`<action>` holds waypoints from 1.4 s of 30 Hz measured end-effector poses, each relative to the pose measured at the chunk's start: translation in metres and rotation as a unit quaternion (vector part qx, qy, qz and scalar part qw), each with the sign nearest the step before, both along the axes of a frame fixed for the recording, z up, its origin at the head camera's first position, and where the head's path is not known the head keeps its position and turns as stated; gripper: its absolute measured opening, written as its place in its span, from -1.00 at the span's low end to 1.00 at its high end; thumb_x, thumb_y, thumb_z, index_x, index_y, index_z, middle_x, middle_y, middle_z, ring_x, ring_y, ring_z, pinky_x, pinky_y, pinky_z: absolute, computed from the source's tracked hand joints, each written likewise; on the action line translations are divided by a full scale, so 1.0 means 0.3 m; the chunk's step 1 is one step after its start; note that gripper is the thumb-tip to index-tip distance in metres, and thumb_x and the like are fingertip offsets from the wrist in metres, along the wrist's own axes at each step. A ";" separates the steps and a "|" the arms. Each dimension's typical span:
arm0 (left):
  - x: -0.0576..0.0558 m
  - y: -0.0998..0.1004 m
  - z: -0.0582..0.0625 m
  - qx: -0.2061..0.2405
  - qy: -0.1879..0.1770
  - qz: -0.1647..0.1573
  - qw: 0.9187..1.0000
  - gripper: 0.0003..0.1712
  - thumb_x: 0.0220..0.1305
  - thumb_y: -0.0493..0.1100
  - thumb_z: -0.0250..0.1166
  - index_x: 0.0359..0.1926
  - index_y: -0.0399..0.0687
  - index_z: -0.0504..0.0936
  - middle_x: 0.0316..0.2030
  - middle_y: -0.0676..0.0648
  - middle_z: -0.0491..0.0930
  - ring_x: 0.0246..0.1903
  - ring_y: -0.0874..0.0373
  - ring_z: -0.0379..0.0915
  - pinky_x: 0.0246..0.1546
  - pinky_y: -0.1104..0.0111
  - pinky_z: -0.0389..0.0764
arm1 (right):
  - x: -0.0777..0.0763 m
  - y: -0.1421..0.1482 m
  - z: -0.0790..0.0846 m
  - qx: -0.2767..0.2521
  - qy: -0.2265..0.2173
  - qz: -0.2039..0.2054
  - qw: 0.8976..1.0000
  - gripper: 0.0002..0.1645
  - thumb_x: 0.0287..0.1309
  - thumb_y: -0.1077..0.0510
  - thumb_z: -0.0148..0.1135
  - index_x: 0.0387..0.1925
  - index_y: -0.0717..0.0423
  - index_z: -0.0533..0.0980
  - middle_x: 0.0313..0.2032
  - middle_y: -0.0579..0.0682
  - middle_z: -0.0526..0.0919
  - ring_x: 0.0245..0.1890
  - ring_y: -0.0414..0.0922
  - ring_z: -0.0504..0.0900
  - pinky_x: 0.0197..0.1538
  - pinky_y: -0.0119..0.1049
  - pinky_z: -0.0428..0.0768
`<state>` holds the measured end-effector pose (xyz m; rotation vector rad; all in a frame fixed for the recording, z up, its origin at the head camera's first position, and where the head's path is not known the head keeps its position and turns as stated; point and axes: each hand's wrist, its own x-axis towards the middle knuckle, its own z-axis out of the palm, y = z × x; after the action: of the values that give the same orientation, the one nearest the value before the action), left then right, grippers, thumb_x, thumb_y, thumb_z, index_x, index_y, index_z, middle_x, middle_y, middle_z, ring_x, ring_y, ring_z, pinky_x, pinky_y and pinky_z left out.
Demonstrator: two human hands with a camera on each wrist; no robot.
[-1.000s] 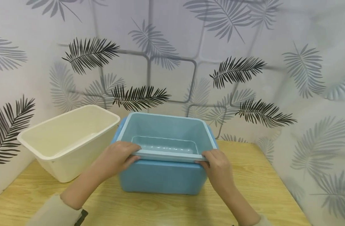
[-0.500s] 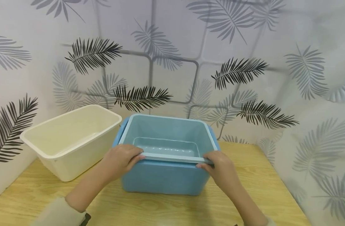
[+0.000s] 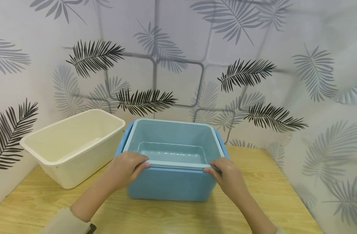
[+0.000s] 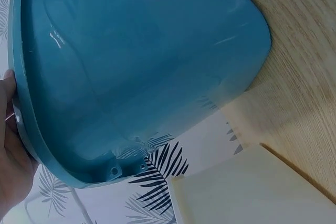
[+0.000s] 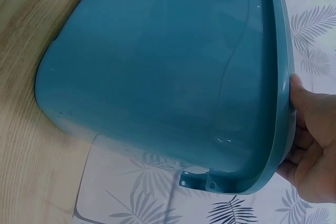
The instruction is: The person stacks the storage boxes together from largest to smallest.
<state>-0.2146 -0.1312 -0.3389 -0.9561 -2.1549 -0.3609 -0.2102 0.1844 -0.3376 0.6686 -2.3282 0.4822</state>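
Observation:
A pale blue plastic bin [image 3: 172, 138] sits nested inside a darker blue bin [image 3: 169, 185] on the table. The inner bin's front rim lies just above the outer bin's front rim. At the left end of that rim my left hand [image 3: 126, 169] pinches it, thumb in front and fingers over the top. My right hand [image 3: 229, 175] grips the right end the same way. The left wrist view has the outer bin's wall [image 4: 131, 66] with the left hand [image 4: 13, 156] at its rim. In the right wrist view, the right hand [image 5: 317, 140] holds the rim from the side.
A cream plastic bin [image 3: 79, 162] stands to the left, close beside the blue bins. Beneath everything is a wood-grain table [image 3: 254, 201]. A leaf-patterned covering [image 3: 178, 42] rises behind the table and along its sides.
The pale blue bin has sunk slightly into the darker one, its front rim coming down nearer the outer rim. Both hands have moved down a little with it, keeping their grip.

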 end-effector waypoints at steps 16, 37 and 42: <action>-0.015 0.019 0.008 -0.008 -0.022 0.005 1.000 -0.90 0.12 -0.18 0.30 -0.39 -0.14 0.62 -0.60 0.03 0.56 -0.57 0.23 0.47 -0.46 0.36 0.53 | -0.010 0.014 -0.016 -0.010 0.036 0.003 0.999 -0.78 -0.20 0.16 0.45 -0.46 0.17 0.60 -0.53 -0.07 0.58 -0.50 -0.27 0.49 -0.45 -0.42 0.50; 0.023 -0.253 -0.050 0.078 0.029 0.170 0.982 -0.59 0.27 -0.04 0.14 -0.10 -0.33 0.59 -0.14 -0.30 0.59 -0.14 -0.23 0.51 -0.26 -0.07 0.50 | -0.013 -0.265 -0.047 -0.030 0.216 0.153 0.964 -0.52 0.34 -0.08 -0.07 -0.11 0.25 0.53 -0.11 0.16 0.62 -0.01 0.09 0.53 0.06 -0.08 0.50; 0.035 -0.327 -0.085 0.071 0.001 0.217 0.974 -0.58 0.06 -0.19 0.28 -0.06 -0.35 0.55 -0.09 -0.35 0.56 -0.09 -0.27 0.48 -0.24 -0.11 0.47 | 0.006 -0.404 -0.060 -0.008 0.219 0.187 0.958 -0.53 0.34 -0.05 -0.06 -0.03 0.26 0.50 -0.03 0.14 0.58 0.06 0.06 0.51 0.13 -0.15 0.49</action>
<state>-0.2040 -0.2292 -0.3643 -0.3871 -2.2285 -0.2902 -0.2085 0.0632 -0.3555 1.0972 -1.7848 0.4620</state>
